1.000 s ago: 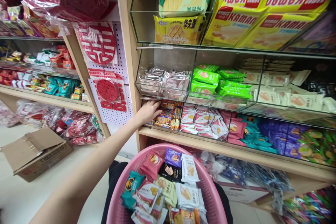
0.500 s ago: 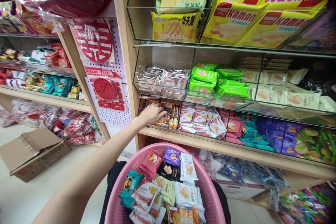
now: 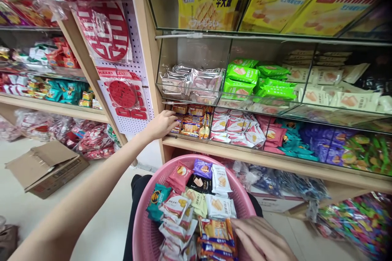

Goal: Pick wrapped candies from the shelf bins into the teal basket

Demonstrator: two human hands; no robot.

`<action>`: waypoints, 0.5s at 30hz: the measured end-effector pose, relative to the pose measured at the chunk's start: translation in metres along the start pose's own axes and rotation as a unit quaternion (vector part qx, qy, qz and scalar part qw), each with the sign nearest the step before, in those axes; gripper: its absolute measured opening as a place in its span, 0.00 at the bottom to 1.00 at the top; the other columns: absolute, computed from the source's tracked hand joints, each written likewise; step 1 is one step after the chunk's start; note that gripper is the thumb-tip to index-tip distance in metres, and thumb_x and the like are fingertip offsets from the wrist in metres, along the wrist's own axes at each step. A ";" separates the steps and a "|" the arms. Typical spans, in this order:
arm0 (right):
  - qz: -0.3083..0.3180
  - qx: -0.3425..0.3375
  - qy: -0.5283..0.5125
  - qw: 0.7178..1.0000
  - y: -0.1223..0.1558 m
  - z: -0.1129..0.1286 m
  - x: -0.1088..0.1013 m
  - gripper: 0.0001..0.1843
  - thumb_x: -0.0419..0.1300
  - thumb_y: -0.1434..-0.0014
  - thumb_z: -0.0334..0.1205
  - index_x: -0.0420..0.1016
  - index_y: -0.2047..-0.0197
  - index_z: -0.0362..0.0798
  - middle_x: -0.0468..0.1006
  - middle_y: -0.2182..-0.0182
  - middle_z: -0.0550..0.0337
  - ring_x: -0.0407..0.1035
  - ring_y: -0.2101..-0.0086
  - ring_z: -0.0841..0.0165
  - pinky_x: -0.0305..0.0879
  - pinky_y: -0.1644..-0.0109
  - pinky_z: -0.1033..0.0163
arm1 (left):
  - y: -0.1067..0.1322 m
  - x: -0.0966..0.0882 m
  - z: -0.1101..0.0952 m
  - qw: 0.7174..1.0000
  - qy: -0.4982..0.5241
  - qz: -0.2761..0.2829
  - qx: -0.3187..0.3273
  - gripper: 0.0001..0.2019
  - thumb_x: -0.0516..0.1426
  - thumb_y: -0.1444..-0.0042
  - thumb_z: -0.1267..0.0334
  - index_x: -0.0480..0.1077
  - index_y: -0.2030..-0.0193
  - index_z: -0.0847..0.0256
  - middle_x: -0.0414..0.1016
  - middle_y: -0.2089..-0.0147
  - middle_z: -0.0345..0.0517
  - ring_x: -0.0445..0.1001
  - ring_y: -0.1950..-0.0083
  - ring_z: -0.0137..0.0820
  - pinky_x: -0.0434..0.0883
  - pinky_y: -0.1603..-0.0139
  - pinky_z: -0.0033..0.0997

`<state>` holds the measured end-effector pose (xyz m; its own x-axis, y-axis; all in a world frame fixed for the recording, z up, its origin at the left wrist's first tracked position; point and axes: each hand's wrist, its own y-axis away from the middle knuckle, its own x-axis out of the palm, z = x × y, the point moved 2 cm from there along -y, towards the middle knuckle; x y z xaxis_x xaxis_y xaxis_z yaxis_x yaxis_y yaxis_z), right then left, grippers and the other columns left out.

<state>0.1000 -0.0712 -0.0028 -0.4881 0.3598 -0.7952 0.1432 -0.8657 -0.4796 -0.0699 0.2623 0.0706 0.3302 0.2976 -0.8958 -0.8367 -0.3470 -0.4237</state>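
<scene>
My left hand (image 3: 163, 124) reaches to the left end of a low glass-fronted bin of small orange-wrapped snack packets (image 3: 191, 126). Its fingers are slightly apart and bent down over the packets at that end; the fingertips are partly hidden. My right hand (image 3: 261, 238) is over the right side of a pink plastic basket (image 3: 141, 216), fingers stretched out and slightly blurred. Its fingertips lie beside an orange-wrapped packet (image 3: 216, 229) in the basket. Around that packet are white-and-red packets (image 3: 176, 208), a teal one (image 3: 158, 200), a purple one (image 3: 202, 168) and several others.
Glass-fronted shelves rise ahead, with green packets (image 3: 241, 74), silver packets (image 3: 205, 83) and yellow wafer bags (image 3: 281, 4). White-and-red packets (image 3: 234, 126) fill the neighbouring bin. A cardboard box (image 3: 47, 167) sits on the floor at left. Bagged colourful goods (image 3: 358, 220) lie at lower right.
My left hand has moved left within the orange packets' bin. My right hand has come into view over the basket. The view has tilted down, so shelves and basket appear higher.
</scene>
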 end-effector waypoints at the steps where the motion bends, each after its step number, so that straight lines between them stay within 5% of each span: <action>1: 0.003 0.005 0.000 1.000 -0.003 0.000 -0.003 0.14 0.55 0.42 0.36 0.72 0.52 0.52 0.79 0.62 0.61 0.74 0.63 0.69 0.69 0.58 0.71 | 0.001 -0.002 0.002 1.000 0.004 0.005 0.003 0.20 0.42 0.37 0.56 0.71 0.55 0.65 0.71 0.53 0.53 0.67 0.48 0.36 0.63 0.47 0.36; 7: -0.021 0.090 -0.026 0.995 -0.013 0.002 -0.007 0.13 0.52 0.40 0.36 0.71 0.53 0.51 0.77 0.59 0.59 0.71 0.59 0.67 0.69 0.55 0.64 | -0.017 -0.004 0.001 0.999 -0.004 0.032 -0.027 0.20 0.44 0.37 0.54 0.68 0.53 0.68 0.70 0.55 0.52 0.66 0.51 0.32 0.62 0.49 0.31; 15: -0.014 0.116 -0.019 0.993 0.003 0.002 -0.008 0.13 0.51 0.39 0.36 0.71 0.53 0.52 0.78 0.59 0.59 0.71 0.59 0.67 0.68 0.55 0.63 | -0.038 0.005 0.000 0.996 -0.018 0.044 -0.081 0.25 0.41 0.37 0.51 0.67 0.56 0.74 0.69 0.56 0.55 0.66 0.55 0.31 0.60 0.50 0.34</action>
<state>0.1031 -0.0776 0.0030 -0.5215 0.3763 -0.7658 -0.0722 -0.9138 -0.3998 -0.0365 0.2772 0.0819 0.2405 0.2907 -0.9261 -0.7788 -0.5117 -0.3628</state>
